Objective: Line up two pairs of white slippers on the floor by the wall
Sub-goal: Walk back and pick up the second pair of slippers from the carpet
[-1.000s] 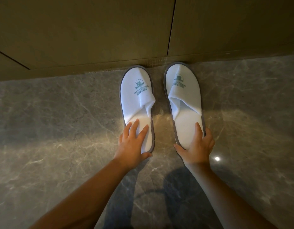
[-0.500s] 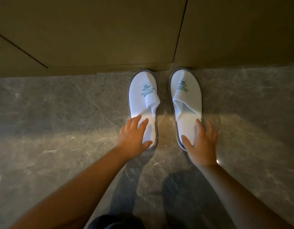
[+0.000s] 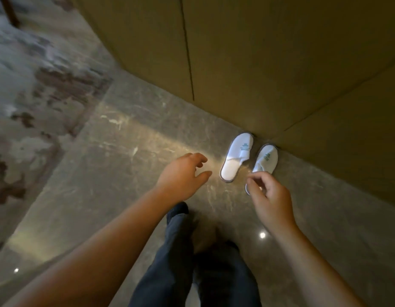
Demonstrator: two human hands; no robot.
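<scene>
Fingers of both hands hang loose and empty above the floor. Two white slippers, one pair, stand side by side: the left slipper (image 3: pixel 236 157) and right slipper (image 3: pixel 264 161), toes touching the tan wall (image 3: pixel 258 63), long axes running from wall toward the person. Right hand (image 3: pixel 270 199) overlaps the right slipper's heel in view; left hand (image 3: pixel 183 176) sits just left of the pair. No second pair is visible on the marble floor (image 3: pixel 125 151), so fetching it looks like the next job.

grey marble floor (image 3: pixel 130 173), tan wall (image 3: pixel 280 63)
</scene>
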